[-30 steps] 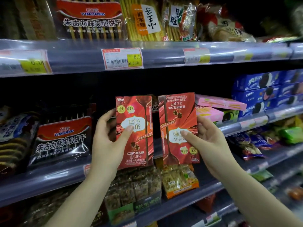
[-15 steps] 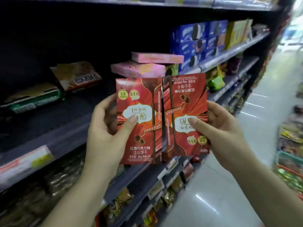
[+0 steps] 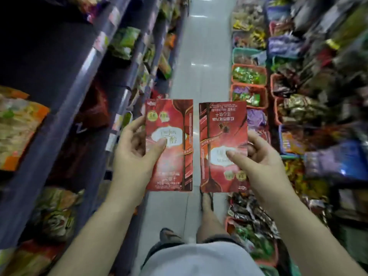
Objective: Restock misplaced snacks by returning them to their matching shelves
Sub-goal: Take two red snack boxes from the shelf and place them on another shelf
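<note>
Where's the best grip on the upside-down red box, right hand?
Probably the lower outer long edge, from the right, as the right hand holds it now: thumb on the printed face, fingers behind. The upside-down red box is flat, thin and upright, so pinching across its thickness suits it. That keeps clear of the other red box beside it.

Open tiled floor (image 3: 205, 62) straight ahead, running down the middle of the aisle as the one clear lane. Hemmed on the left by shelving (image 3: 65, 92) with packets (image 3: 123, 43) poking past the shelf edges. Crowded on the right by baskets (image 3: 249, 75) heaped with wrapped sweets, their rims pushing into the walkway. Both hands occupied: left hand (image 3: 133, 154) closed on a red box (image 3: 169, 144), right hand (image 3: 262, 158) closed on a second red box (image 3: 223, 146), a narrow gap between the two boxes. Legs and a sandalled foot (image 3: 207, 202) on the floor directly below.
</note>
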{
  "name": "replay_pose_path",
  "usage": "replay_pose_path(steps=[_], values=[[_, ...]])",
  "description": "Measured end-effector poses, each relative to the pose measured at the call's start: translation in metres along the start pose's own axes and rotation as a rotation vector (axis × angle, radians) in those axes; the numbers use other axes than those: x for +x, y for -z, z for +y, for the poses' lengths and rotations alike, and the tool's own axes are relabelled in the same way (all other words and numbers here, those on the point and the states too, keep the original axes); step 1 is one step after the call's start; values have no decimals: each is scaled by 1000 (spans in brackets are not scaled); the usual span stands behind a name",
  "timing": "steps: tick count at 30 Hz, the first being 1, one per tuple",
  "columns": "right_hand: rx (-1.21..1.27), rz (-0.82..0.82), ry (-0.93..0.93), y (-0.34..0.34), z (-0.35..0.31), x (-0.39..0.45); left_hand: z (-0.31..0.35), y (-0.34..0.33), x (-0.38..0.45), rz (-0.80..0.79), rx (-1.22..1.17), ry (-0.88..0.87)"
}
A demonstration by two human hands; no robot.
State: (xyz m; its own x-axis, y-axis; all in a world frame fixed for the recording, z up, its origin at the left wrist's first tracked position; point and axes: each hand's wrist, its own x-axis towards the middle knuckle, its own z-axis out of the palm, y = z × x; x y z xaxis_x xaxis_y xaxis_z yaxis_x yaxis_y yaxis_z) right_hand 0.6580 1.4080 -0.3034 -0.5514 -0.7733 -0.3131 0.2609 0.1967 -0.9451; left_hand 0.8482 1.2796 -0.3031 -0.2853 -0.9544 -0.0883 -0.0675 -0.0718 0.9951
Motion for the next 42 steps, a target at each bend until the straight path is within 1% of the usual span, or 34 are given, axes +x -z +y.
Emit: replay_pose_path(steps=[2, 6, 8, 11, 14, 17, 23, 28, 33, 38, 42], values=[[22, 72, -55, 18, 11, 8, -17, -17, 8, -49, 2, 75], [39, 153, -151, 50, 18, 35, -33, -55, 30, -107, 3, 201], [51, 173, -172, 66, 16, 57, -33, -78, 47, -117, 1, 238], [80, 152, -194, 91, 9, 95, -30, -112, 74, -142, 3, 285], [70, 143, -225, 111, -6, 134, -25, -144, 103, -137, -7, 295], [89, 118, -215, 123, -24, 173, -17, -171, 134, -137, -6, 280], [131, 100, -245, 125, -50, 257, -6, -204, 213, -136, 11, 244], [158, 130, -238, 116, -71, 345, -11, -226, 303, -144, 8, 280], [177, 170, -233, 99, -100, 449, -11, -251, 421, -189, 4, 307], [186, 215, -208, 86, -147, 545, 14, -282, 535, -228, 19, 274], [181, 246, -217, 90, -182, 622, 28, -314, 615, -248, 16, 267]])
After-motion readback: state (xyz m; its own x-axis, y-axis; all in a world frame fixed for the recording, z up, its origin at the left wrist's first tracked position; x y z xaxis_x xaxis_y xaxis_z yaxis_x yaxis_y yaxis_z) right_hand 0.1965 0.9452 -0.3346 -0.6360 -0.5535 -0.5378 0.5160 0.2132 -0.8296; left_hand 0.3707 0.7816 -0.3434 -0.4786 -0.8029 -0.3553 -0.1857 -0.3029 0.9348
